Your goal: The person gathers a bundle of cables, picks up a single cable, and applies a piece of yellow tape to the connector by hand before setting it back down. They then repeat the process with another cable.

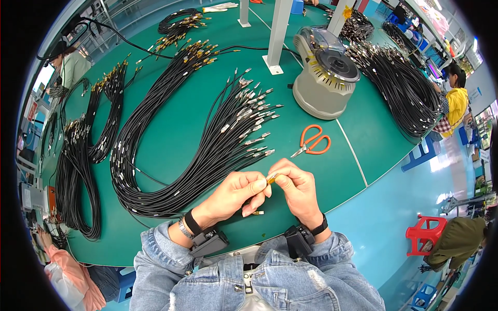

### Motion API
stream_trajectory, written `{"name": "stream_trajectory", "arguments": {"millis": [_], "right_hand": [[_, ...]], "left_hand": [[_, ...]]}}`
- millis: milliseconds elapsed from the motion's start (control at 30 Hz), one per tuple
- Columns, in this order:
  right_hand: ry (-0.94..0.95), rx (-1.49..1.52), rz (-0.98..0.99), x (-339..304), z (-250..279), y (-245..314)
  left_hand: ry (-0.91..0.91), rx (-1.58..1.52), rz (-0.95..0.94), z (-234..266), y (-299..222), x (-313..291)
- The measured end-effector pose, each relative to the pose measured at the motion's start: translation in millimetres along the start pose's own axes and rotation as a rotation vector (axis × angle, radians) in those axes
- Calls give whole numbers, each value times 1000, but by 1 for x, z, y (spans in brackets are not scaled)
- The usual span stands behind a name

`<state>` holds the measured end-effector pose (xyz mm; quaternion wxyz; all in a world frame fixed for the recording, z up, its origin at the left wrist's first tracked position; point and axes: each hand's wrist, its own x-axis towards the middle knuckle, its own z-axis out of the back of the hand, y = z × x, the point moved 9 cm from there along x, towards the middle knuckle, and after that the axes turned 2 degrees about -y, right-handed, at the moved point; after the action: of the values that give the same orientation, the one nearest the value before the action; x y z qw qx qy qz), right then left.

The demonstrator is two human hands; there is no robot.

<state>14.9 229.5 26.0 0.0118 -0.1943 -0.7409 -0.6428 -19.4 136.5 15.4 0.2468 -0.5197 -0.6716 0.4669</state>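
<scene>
In front of my chest, my left hand (241, 191) and my right hand (295, 189) meet over the green table, both closed. Between their thumbs and fingertips they pinch a small yellow-and-silver cable end (271, 179); its fine details are too small to make out. Below my left fingers another small gold tip (258, 212) shows. A large bent bundle of black cables (171, 194) lies to the left, its silver-tipped ends fanned out just beyond my hands. Orange-handled scissors (314, 141) rest beyond my right hand, blades partly apart.
A grey machine with a round black top (327, 75) stands beyond the scissors, near a white metal post (278, 36). More black cable bundles lie at far left and at right (407, 96). A red stool (425, 234) stands on the floor at right. Other people sit around the table.
</scene>
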Motion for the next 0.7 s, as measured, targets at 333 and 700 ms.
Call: {"name": "stream_trajectory", "arguments": {"millis": [333,700], "right_hand": [[-199,21,-85,9,45,4],[-642,-250,90,70,161,57]], "left_hand": [[-48,75,-5,3,-4,2],[-385,628,-289,14,-13,-2]]}}
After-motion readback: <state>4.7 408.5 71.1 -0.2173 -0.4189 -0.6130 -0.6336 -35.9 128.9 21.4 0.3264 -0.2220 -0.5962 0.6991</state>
